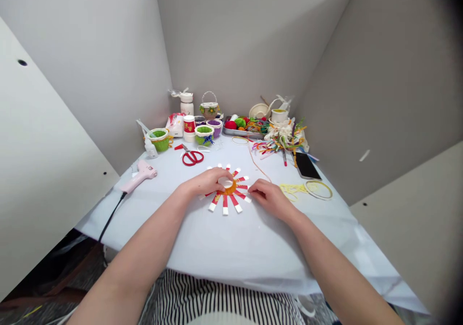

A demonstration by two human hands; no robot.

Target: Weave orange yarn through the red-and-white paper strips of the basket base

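Observation:
A paper cup cut into strips lies splayed like a sunburst on the table, its strips red with white ends. Orange yarn is wound in a band around its round middle. My left hand grips the cup at this middle, thumb and fingers on its left side. Just right of the strips, my right hand is closed in a pinch on the yarn, a thin length of which stretches back to the cup. A loose orange strand trails from the back tray down to my right hand.
Red-handled scissors and a pink glue gun lie to the left. At the back stand small woven baskets and a tray of yarn balls. A phone, yellow yarn and a hoop lie right.

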